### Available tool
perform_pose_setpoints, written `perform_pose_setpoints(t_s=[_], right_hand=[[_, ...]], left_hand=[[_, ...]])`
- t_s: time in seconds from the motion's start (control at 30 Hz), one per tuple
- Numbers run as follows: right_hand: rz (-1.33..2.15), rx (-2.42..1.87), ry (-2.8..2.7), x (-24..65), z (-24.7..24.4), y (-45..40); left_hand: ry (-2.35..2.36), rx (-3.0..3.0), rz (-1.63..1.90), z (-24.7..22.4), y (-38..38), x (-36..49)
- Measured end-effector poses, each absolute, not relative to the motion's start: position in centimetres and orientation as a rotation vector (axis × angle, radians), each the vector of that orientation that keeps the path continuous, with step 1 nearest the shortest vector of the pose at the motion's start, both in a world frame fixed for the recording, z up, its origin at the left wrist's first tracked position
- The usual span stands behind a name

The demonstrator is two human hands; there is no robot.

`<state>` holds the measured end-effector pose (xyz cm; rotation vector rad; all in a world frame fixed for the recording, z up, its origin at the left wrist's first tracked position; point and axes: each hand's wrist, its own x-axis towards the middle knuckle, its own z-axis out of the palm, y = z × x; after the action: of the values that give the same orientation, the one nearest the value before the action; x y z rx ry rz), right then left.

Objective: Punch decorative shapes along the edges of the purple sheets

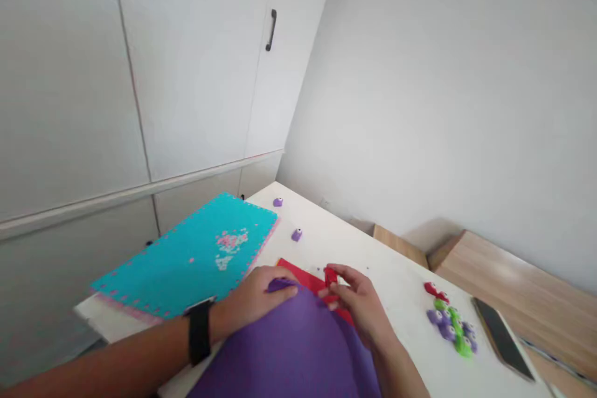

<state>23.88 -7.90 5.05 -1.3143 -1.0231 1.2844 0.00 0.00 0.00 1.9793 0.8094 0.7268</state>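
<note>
A large purple sheet (289, 348) bends up toward me in the foreground. My left hand (263, 298) grips its upper edge, thumb on top and the fingers partly hidden. Pinched in my right hand (357, 301) is a small red paper punch (331, 277), close to the right part of the sheet's edge. Whether the sheet sits inside the punch's slot, I cannot tell. Beneath both hands a red sheet (308, 276) lies on the white table (387, 273).
To the left lies a teal sheet (186, 249) with marks along its edges, pink and pale paper bits (231, 240) on it and a pink layer below. Two purple punches (297, 234) stand farther back. At right are several coloured punches (454, 326) and a phone (501, 336).
</note>
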Motion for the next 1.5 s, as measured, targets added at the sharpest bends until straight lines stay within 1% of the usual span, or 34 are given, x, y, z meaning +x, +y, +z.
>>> perform_pose_setpoints(t_s=[0.07,0.13,0.17,0.23,0.33,0.53,0.63,0.8,0.97,1.17,1.5], right_hand=[[1.371,-1.309,-1.044,23.4,4.4,-7.9],[1.319,-1.352,-1.148,23.1,3.9,-7.9],[1.231,-1.407,-1.231,23.0,3.8,-7.9],[0.932,-1.486,-1.455,22.8,3.7,-7.9],[0.524,-1.434,-1.766,22.4,4.0,-8.2],[0.267,-1.434,-1.935,21.7,4.0,-9.1],[0.273,-1.427,-1.950,21.6,3.8,-9.2],[0.410,-1.415,-1.953,21.4,4.3,-9.2],[0.374,-1.434,-1.924,21.4,4.5,-9.3],[0.443,-1.395,-1.931,21.0,4.4,-9.4],[0.797,-1.498,-1.745,21.3,4.7,-9.4]], left_hand=[[0.808,1.975,0.723,0.3,-0.1,0.1],[0.803,1.968,0.719,0.7,-0.2,0.2],[0.800,1.961,0.714,1.0,-0.3,0.2],[0.793,1.949,0.713,1.5,-0.5,0.2],[0.789,1.949,0.717,2.2,-0.8,0.1],[0.781,1.957,0.737,2.2,-1.0,0.2],[0.777,1.961,0.745,2.1,-1.1,0.2],[0.797,1.967,0.733,2.2,-1.1,0.1],[0.823,1.980,0.743,2.2,-1.1,0.2],[0.807,1.976,0.770,2.1,-1.1,0.3],[0.809,1.946,0.707,2.3,-1.1,0.2]])
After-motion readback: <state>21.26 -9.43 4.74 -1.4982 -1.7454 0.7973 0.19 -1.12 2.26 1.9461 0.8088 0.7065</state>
